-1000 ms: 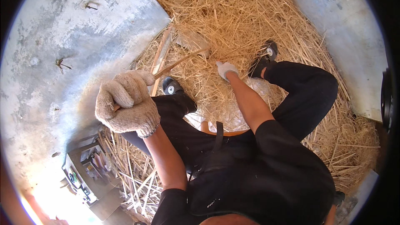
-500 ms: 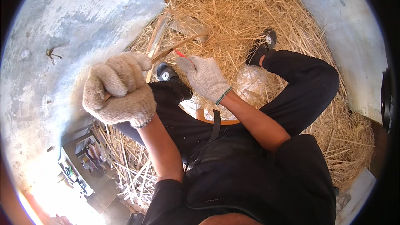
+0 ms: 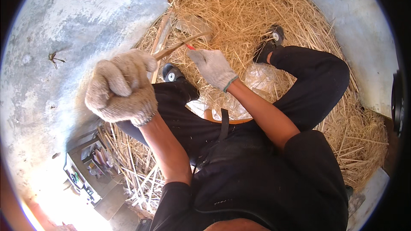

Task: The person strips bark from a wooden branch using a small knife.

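My left hand [image 3: 123, 86], in a thick beige knitted glove, is closed in a fist around a thin pale wooden strip [image 3: 165, 52]. The strip sticks out past the thumb and slants up to the right, its far end slightly curved. In a thinner whitish glove with a green cuff, my right hand [image 3: 214, 67] is closed on a red-handled knife [image 3: 190, 47]. Only a bit of the red handle shows, with a narrow dark blade by the strip's middle. Whether the blade touches the strip is hard to see.
Straw and shavings [image 3: 239, 13] cover the floor ahead and to both sides. A weathered bluish wall [image 3: 64, 60] rises at the left, a pale panel [image 3: 359, 30] at the right. My sandalled feet [image 3: 172, 75] rest in the straw. A shelf with small items [image 3: 92, 167] stands lower left.
My right hand has moved a little up and to the right, along the strip toward its far end, with the red-handled knife. My left fist has barely shifted.
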The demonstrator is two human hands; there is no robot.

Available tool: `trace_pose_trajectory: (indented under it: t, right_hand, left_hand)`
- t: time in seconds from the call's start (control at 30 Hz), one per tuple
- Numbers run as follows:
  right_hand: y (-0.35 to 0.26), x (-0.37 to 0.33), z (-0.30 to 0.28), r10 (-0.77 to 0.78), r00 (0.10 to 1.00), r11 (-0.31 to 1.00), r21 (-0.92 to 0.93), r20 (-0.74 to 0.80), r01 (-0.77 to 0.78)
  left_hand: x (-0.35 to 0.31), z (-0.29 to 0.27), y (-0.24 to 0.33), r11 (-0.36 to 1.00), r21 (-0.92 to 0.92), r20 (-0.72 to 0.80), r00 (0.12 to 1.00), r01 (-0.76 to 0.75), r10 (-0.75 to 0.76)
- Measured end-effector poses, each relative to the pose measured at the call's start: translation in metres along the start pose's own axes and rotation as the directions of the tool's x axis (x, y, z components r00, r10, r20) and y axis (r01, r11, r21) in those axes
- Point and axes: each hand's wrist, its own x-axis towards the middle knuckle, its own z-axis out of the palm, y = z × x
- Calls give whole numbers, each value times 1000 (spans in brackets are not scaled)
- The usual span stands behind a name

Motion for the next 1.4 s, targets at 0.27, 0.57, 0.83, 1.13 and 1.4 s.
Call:
trace_pose_trajectory:
  t: [0.27, 0.57, 0.83, 1.13, 1.4]
  right_hand:
    - [164, 3, -5, 453, 874, 847, -221, -177, -483]
    - [-3, 1, 13, 104, 995, 990, 91, 3, -104]
    - [19, 36, 57, -30, 983, 955, -295, -180, -25]
    - [0, 7, 42, 41, 992, 975, -211, -122, -66]
    - [-26, -7, 19, 83, 976, 996, -24, -200, -90]
  left_hand:
    - [-3, 3, -10, 997, -74, 39, 999, 11, -8]
    - [2, 3, -2, 997, 54, -228, 971, -62, 73]
    - [1, -14, 14, 997, 26, -441, 895, -68, 72]
    - [-14, -30, 15, 990, -98, -304, 950, -100, 66]
    - [10, 22, 9, 996, 88, -348, 936, -20, 50]
